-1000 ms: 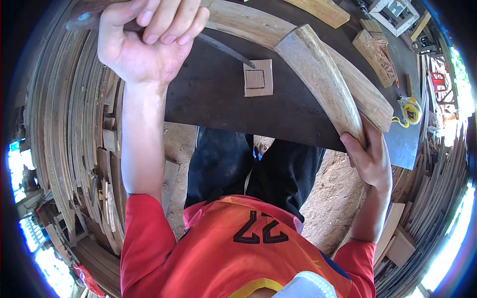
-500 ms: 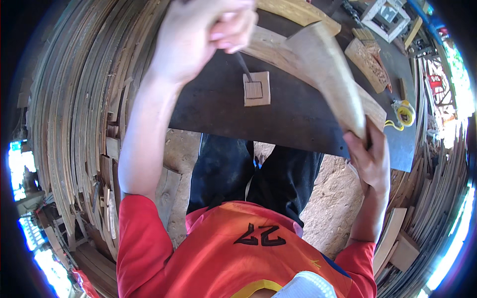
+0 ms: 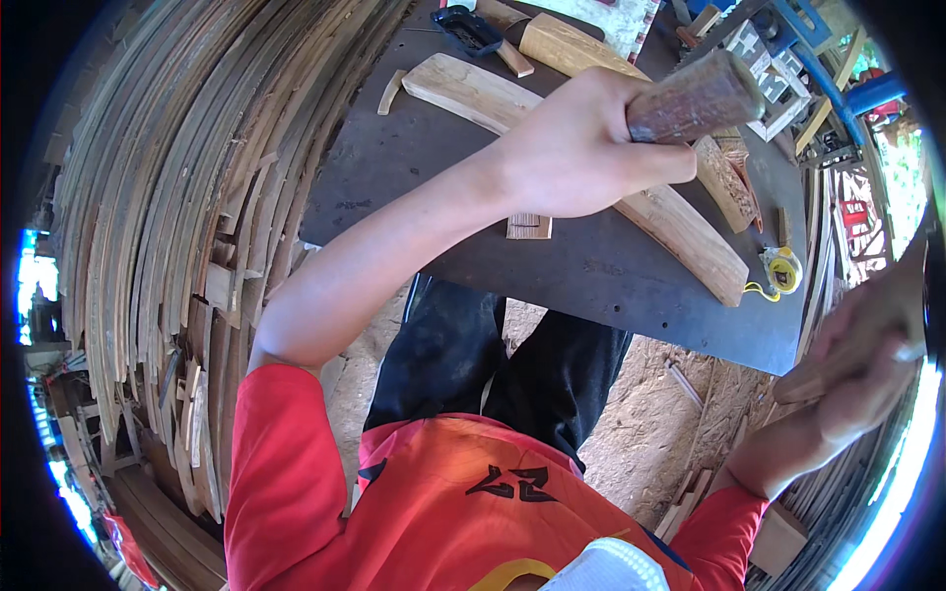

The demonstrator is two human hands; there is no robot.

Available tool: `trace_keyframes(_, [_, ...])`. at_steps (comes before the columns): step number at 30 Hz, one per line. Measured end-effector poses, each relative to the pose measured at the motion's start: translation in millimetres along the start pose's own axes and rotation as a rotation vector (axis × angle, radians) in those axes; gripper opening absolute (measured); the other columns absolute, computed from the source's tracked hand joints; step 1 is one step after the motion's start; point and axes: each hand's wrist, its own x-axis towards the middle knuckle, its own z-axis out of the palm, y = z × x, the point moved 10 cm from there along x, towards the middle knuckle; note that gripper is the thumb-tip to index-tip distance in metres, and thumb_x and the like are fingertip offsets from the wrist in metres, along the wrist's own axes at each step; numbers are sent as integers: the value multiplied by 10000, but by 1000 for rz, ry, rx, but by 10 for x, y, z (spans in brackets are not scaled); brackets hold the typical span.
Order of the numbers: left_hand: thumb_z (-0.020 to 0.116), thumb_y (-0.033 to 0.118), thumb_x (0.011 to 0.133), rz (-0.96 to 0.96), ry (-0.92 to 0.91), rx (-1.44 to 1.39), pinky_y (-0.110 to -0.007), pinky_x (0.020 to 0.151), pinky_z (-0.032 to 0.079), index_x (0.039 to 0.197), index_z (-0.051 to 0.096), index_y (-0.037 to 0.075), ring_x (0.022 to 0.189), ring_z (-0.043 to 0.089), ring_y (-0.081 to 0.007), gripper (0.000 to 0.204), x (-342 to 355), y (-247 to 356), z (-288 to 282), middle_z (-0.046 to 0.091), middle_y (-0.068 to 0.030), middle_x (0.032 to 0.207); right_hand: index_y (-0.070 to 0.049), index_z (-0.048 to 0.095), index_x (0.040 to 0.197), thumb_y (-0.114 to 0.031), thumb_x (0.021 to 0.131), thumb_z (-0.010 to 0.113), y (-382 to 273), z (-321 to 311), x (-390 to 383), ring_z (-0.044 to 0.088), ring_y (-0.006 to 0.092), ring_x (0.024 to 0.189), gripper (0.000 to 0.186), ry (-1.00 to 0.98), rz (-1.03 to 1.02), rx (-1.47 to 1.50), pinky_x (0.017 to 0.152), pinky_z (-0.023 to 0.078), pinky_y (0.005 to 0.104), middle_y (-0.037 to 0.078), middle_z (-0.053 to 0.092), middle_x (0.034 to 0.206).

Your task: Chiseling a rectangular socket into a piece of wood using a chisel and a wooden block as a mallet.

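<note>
"How was the pose caught?"

"The left hand (image 3: 586, 153), its forearm (image 3: 394, 246) slanting in from the left, was closed around a brown wooden handle (image 3: 696, 98). The right hand (image 3: 867, 389), blurred, gripped a wooden piece (image 3: 902, 286) well off to the right."

"And the room around?"

"Bare dark tabletop (image 3: 370, 163) spread to the left hand's left; its near edge ran below that hand, its right edge short of the other."

"Obstacles?"

"A square block (image 3: 530, 228), partly hidden, lay just below the left hand; a curved board (image 3: 690, 241) stretched behind it, and a yellow tape measure (image 3: 783, 270) sat nearer the right hand."
</note>
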Motion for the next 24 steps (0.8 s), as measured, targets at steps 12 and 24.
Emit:
trace_keyframes(12, [638, 115, 907, 54, -49, -178, -235, 452, 336, 753, 522, 59, 477, 445, -46, 200, -46, -23, 7, 473, 35, 581, -22, 562, 865, -462, 934, 595, 398, 663, -377, 466, 89, 427, 447, -255, 128, 26, 377, 329, 250, -1, 508, 574])
trace_keyframes(24, [553, 63, 910, 103, -89, -439, -242, 461, 322, 706, 353, 102, 486, 372, -61, 289, -180, 43, -163, 380, 16, 562, 27, 585, 985, -402, 793, 787, 992, 1253, -830, 636, 414, 646, 511, -640, 80, -617, 569, 490, 432, 208, 599, 629])
